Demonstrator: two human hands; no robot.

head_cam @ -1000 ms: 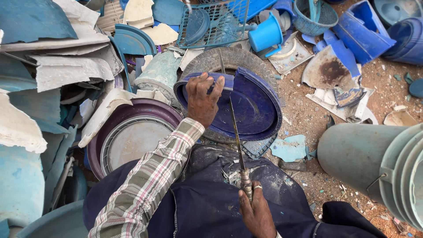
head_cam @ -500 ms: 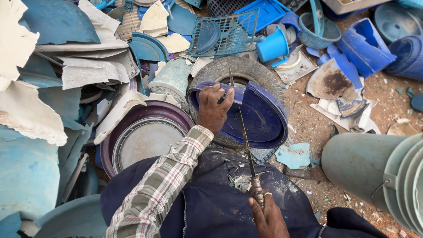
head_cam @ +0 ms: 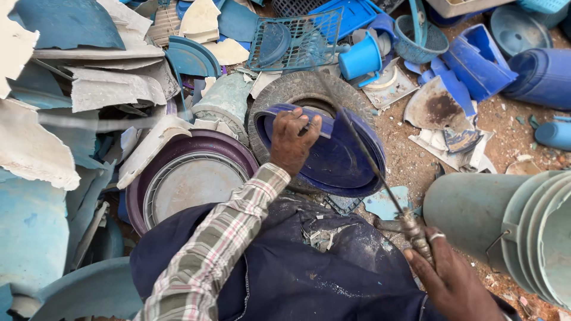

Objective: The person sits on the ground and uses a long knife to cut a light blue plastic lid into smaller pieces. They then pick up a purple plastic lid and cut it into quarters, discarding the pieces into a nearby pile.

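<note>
At centre frame the left hand (head_cam: 291,141) grips the near rim of a dark blue basin (head_cam: 339,157) lying on a tyre (head_cam: 300,89). At lower right the right hand (head_cam: 452,279) is closed around the handle of a long thin blade (head_cam: 363,148), which slants across the basin.

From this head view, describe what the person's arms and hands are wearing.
The left arm wears a long plaid shirt sleeve, checked in grey, white and reddish lines, with a buttoned cuff at the wrist. The left hand is bare, no glove. The right hand is also bare and ungloved, with a pale ring on one finger. No right sleeve shows in the frame.
</note>
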